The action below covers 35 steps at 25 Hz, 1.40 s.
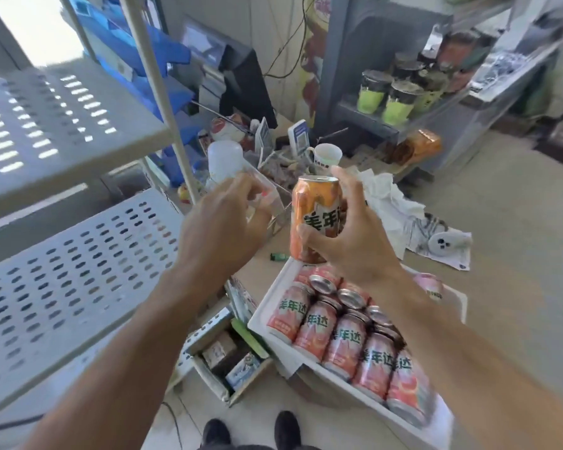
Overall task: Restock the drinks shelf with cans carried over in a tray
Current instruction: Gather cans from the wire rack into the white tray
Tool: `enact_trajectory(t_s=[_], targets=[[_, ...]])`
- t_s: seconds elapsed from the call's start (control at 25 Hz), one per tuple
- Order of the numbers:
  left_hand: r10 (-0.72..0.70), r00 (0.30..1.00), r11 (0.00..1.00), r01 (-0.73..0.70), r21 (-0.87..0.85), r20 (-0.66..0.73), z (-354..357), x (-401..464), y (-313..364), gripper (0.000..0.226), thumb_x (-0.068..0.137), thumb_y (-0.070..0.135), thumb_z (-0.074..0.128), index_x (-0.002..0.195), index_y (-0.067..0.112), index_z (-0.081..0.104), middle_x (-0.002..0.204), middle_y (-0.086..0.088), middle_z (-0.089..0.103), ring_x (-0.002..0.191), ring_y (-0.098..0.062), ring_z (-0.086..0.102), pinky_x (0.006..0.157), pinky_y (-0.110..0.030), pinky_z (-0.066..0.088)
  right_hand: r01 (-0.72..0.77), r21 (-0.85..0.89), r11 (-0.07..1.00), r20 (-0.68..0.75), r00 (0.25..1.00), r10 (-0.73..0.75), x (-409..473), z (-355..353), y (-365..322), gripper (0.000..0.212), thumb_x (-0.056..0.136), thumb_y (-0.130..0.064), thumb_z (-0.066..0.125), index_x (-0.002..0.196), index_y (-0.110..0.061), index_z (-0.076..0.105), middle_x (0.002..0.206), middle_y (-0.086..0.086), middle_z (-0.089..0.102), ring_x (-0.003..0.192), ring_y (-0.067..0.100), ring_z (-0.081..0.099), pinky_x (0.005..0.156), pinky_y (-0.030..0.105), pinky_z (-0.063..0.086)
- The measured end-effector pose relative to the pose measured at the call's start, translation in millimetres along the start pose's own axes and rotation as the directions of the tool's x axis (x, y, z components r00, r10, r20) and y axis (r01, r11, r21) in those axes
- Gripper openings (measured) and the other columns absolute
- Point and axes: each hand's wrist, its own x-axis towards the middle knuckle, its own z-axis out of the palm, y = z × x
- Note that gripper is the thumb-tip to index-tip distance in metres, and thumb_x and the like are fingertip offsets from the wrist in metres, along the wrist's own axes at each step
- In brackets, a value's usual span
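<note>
Item 1, orange can [316, 219]: upright in my right hand [351, 241], thumb low on its front, fingers wrapped behind. Lifted clear above the far end of the tray, presumably so it can travel left to the shelf without knocking the rest.

Item 2, my left hand [221, 222]: raised just beside the can, not touching it, fingers loosely bent, holding nothing; its grip is idle, likely ready to take or steady the can.

Item 3, white tray [264, 306]: rests on the surface, its near end overhanging the edge. Contents: pink cans [345, 339] of the same brand, lying on their sides in a close row along the near wall, a second row behind them showing silver ends. One pale pink can [431, 285] lies at the far right rim, partly hidden by my forearm.

Item 4, drinks shelf [78, 284]: grey perforated tiers to my left; no cans visible on them, so restocking appears barely begun.

Item 5, open carton [228, 362] below the surface: small boxed goods, type unclear.
</note>
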Motion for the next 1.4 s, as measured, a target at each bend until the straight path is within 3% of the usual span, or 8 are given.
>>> enact_trajectory(t_s=[0.24,0.4,0.52,0.68,0.92,1.08,1.2,1.4], targets=[[-0.011,0.991,0.997,0.002,0.072,0.132,41,-15,10,0.016,0.095,0.035,0.047,0.102,0.023,0.056,0.100,0.005,0.061,0.088,-0.020,0.058,0.071,-0.040,0.052,-0.329,0.113,0.937,0.147,0.939,0.312,-37,27,52,0.066,0.082,-0.040,0.074,0.131,-0.041,0.030,0.105,-0.021,0.053,0.095,-0.004,0.055,0.084,0.025,0.046],[-0.072,0.962,0.979,0.018,0.201,0.265,70,-33,7,0.021,0.097,0.038,0.041,0.105,0.025,0.055,0.101,0.006,0.060,0.086,-0.018,0.058,0.065,-0.035,0.050,-0.509,0.015,0.861,0.236,0.838,0.492,-55,62,96,0.081,0.076,-0.048,0.074,0.139,-0.036,0.025,0.120,-0.005,0.060,0.108,0.019,0.059,0.099,0.044,0.047],[-0.087,0.957,0.972,0.021,0.233,0.276,80,-48,6,0.028,0.098,0.041,0.040,0.116,0.026,0.054,0.111,0.008,0.061,0.095,-0.014,0.059,0.068,-0.029,0.046,-0.597,-0.061,0.800,0.294,0.755,0.586,-66,79,113,0.090,0.070,-0.055,0.074,0.141,-0.030,0.023,0.131,0.000,0.055,0.115,0.022,0.057,0.100,0.039,0.046],[-0.114,0.956,0.972,0.050,0.231,0.271,85,-50,7,0.029,0.098,0.042,0.039,0.118,0.026,0.054,0.116,0.008,0.061,0.101,-0.012,0.058,0.072,-0.027,0.046,-0.634,-0.085,0.769,0.291,0.722,0.627,-67,85,120,0.080,0.082,-0.052,0.070,0.142,-0.023,0.025,0.136,0.005,0.051,0.119,0.025,0.054,0.088,0.029,0.040],[-0.166,0.954,0.969,0.111,0.221,0.251,77,-48,6,0.029,0.097,0.041,0.042,0.118,0.026,0.055,0.114,0.008,0.062,0.097,-0.015,0.059,0.074,-0.034,0.052,-0.560,-0.145,0.816,0.368,0.735,0.570,-61,69,122,0.069,0.091,-0.056,0.056,0.146,-0.025,0.029,0.141,0.002,0.049,0.127,0.024,0.050,0.097,0.032,0.040],[-0.190,0.964,0.966,0.150,0.209,0.184,61,-46,4,0.027,0.097,0.040,0.044,0.116,0.025,0.055,0.114,0.007,0.062,0.097,-0.016,0.059,0.076,-0.037,0.051,-0.412,-0.249,0.877,0.362,0.800,0.479,-47,49,108,0.057,0.092,-0.052,0.053,0.139,-0.024,0.038,0.121,0.000,0.060,0.113,0.021,0.057,0.094,0.037,0.047],[-0.233,0.968,0.957,0.212,0.198,0.090,40,-41,-2,0.026,0.097,0.041,0.046,0.116,0.025,0.056,0.115,0.007,0.062,0.096,-0.015,0.059,0.075,-0.035,0.049,-0.264,-0.147,0.953,0.377,0.876,0.301,-29,38,75,0.050,0.093,-0.048,0.055,0.137,-0.028,0.040,0.105,-0.007,0.059,0.095,0.008,0.057,0.074,0.026,0.044],[-0.307,0.940,0.921,0.332,0.204,-0.146,-18,-43,-15,0.028,0.097,0.039,0.048,0.117,0.023,0.058,0.115,0.004,0.064,0.096,-0.016,0.060,0.074,-0.031,0.044,0.184,-0.099,0.978,0.310,0.940,-0.145,2,35,1,0.052,0.093,-0.045,0.056,0.141,-0.030,0.041,0.109,-0.015,0.055,0.088,-0.002,0.055,0.076,0.018,0.044]])
